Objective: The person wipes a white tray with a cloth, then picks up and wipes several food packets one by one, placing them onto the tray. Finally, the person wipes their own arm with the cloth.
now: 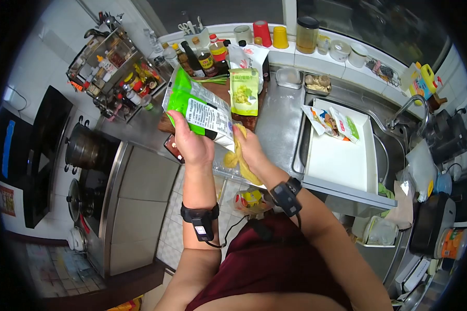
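My left hand (pixel 193 142) grips a green and white food bag (pixel 205 114) with a printed white label, holding it tilted above the counter. In my right hand (pixel 251 147) is a yellow cloth (pixel 238 159), pressed against or very near the bag's right end; part of the cloth hangs below my fingers. Just beyond the bag, a light green pouch (pixel 244 93) stands on a brown cutting board (pixel 220 92), in front of a white bag (pixel 249 56). Green onions (pixel 213 80) lie on the board behind the held bag.
Sauce bottles (pixel 206 61) line the back wall. To the right, a white tray (pixel 342 166) over the sink carries small packets (pixel 332 123). A faucet (pixel 415 103) stands behind it. A spice rack (pixel 114 72) and a large pot (pixel 85 145) are at left.
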Demonstrator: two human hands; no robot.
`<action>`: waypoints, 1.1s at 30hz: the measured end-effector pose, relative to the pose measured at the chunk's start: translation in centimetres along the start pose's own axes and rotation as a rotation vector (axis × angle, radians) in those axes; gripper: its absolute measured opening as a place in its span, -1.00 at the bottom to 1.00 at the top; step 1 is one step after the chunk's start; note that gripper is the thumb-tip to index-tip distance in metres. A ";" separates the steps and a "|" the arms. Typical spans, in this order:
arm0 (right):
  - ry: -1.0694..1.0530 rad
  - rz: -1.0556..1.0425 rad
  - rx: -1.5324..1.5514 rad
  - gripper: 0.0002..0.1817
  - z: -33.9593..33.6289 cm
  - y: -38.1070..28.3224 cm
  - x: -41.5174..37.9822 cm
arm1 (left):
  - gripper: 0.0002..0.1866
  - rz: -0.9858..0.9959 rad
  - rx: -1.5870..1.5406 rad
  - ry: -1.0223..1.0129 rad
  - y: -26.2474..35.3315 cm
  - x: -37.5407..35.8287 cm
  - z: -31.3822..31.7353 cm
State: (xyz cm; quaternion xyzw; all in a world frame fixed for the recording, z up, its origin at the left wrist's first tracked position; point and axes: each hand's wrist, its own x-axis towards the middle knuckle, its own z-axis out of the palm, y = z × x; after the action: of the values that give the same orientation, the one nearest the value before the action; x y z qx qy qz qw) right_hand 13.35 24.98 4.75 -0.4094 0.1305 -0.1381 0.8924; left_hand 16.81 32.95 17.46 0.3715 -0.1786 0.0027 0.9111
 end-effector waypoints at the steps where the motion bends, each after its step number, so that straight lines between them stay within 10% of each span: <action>1: 0.099 -0.047 -0.134 -0.58 -0.4 0.3 -0.3 | -0.46 0.039 0.037 0.017 0.1 -0.2 0.3; 3: 0.317 0.026 -0.243 -0.62 -0.3 -1.0 -2.6 | -0.48 0.079 0.088 0.035 0.3 0.0 0.2; 7: 0.103 -0.443 -0.199 -0.57 1.1 -1.4 -5.3 | -0.41 0.102 0.149 0.104 -0.1 0.7 -0.4; 11: -0.034 -1.172 -1.172 -0.44 2.4 -2.3 -5.0 | -0.39 0.093 0.107 0.140 0.0 -0.2 0.8; 19: 0.047 -0.688 -0.996 -0.48 -0.4 0.9 -4.9 | -0.35 0.201 0.134 0.157 1.9 -1.2 2.8; 25: -0.033 -1.208 -1.214 -0.56 1.4 -2.9 -7.3 | -0.34 0.171 0.172 0.178 0.9 -1.2 1.9; 33: 0.058 -1.038 -1.090 -0.48 3.4 -5.7 -4.1 | -0.37 -0.006 0.316 0.096 -0.2 -3.6 3.3</action>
State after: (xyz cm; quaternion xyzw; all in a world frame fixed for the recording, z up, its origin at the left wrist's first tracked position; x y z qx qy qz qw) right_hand 9.94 25.18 11.78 -0.7984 -0.0059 -0.4673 0.3798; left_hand 12.41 31.04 18.28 0.5102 -0.1313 0.0457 0.8487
